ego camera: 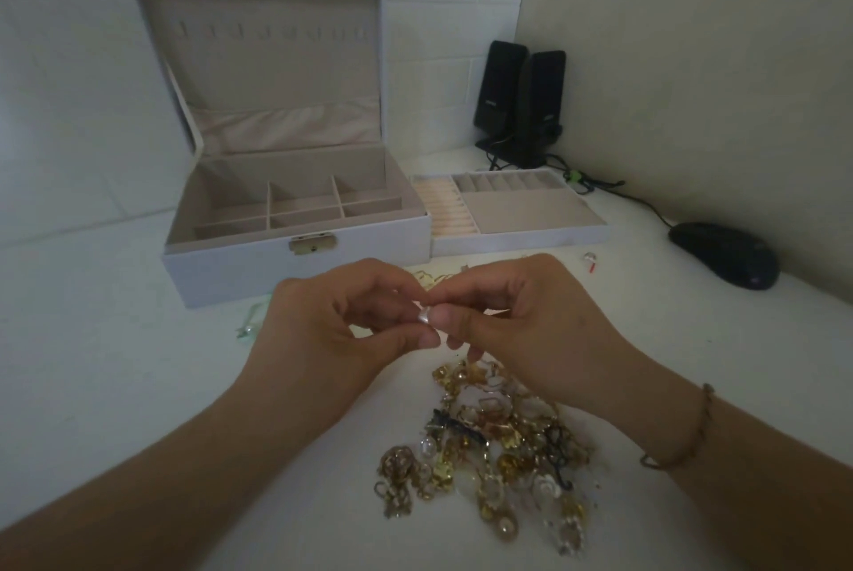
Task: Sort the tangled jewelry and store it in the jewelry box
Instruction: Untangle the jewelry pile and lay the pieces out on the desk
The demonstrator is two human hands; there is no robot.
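A tangled heap of gold and pearl jewelry (494,446) lies on the white table near the front. Above it, my left hand (337,326) and my right hand (521,321) meet fingertip to fingertip and together pinch a small pearl piece (423,316). The white jewelry box (295,256) stands open behind my hands, its lid upright and its divided compartments bare. Its removable tray (517,235), with ring rolls and small slots, sits to the right of the box.
A few gold pieces (431,278) lie just behind my hands, a pale green piece (251,321) lies at the left, and a small red and clear item (591,259) at the right. Two black speakers (519,104) with cables and a dark mouse (724,254) fill the right corner.
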